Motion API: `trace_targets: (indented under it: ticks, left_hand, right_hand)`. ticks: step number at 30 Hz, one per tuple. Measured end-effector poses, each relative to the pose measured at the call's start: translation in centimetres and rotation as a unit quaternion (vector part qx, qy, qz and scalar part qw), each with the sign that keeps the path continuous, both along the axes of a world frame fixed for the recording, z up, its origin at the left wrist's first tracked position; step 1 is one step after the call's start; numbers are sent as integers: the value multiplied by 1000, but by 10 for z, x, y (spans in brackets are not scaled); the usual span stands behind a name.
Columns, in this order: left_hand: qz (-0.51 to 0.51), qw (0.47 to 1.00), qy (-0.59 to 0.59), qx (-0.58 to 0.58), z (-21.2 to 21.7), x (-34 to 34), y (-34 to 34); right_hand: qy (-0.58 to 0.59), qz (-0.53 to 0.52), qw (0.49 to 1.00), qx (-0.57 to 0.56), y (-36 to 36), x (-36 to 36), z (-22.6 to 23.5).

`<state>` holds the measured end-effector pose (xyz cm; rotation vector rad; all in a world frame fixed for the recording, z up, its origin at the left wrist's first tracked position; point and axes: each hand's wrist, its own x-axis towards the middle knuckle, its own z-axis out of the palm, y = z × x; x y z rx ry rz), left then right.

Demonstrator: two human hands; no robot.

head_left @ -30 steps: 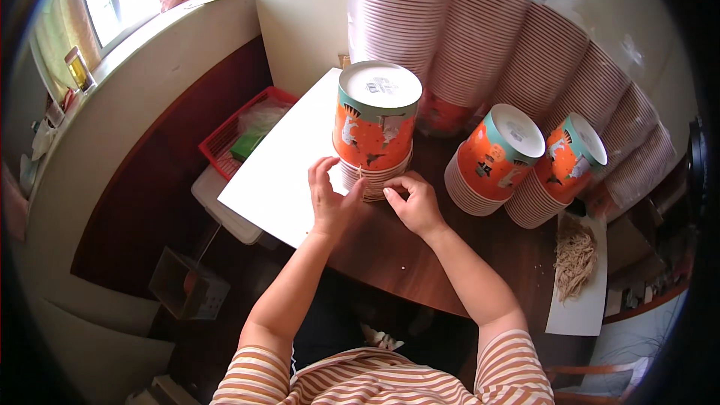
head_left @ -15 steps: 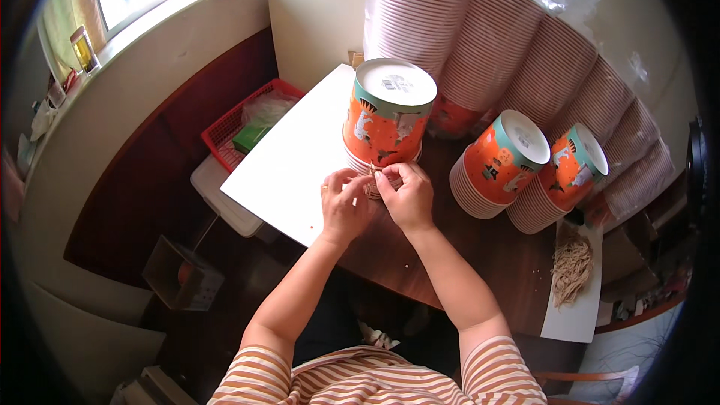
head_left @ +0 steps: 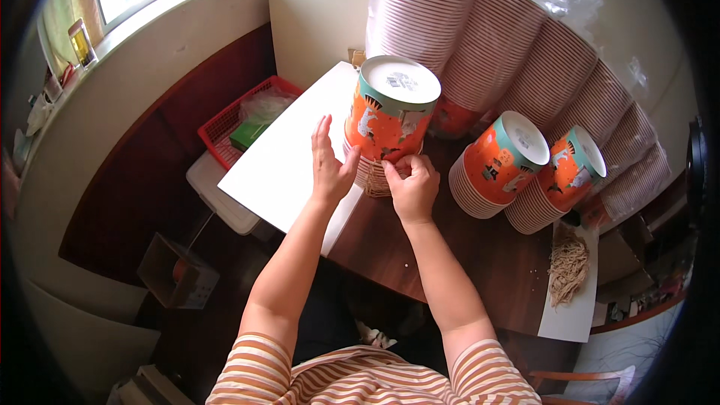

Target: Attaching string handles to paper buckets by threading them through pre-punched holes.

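Note:
A stack of orange and teal paper cups (head_left: 388, 116) lies tilted on the brown table (head_left: 465, 255), its white bottom facing up. My right hand (head_left: 411, 184) is pinched on a small brown bundle (head_left: 377, 181) at the base of that stack. My left hand (head_left: 328, 165) is open with fingers raised, just left of the stack, over a white sheet (head_left: 289, 157). Whether it touches the cups I cannot tell.
Two more cup stacks (head_left: 501, 161) (head_left: 566, 176) lie to the right. Long sleeves of pink-rimmed cups in plastic (head_left: 525, 52) fill the back. A white tray with brown strands (head_left: 570, 270) is at right. A red basket (head_left: 244, 124) sits left, below the table.
My left hand has let go and opened, lifting away to the left. My right hand stays pinched at the base of the cup stack.

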<state>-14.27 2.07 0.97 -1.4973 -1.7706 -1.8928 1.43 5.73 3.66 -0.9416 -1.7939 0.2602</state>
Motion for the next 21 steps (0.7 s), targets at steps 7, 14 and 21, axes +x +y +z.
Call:
trace_targets:
  ticks: [7, 14, 21]
  left_hand:
    - [-65, 996, -59, -20, -12, 0, 5]
    - [-97, 992, -79, -33, -13, 1, 2]
    - [-84, 993, -81, -35, -10, 6, 4]
  right_hand:
    - [-2, 53, 998, 25, -1, 6, -4]
    - [-73, 42, 990, 115, -7, 1, 6]
    - [-81, 14, 986, 142, 7, 1, -3]
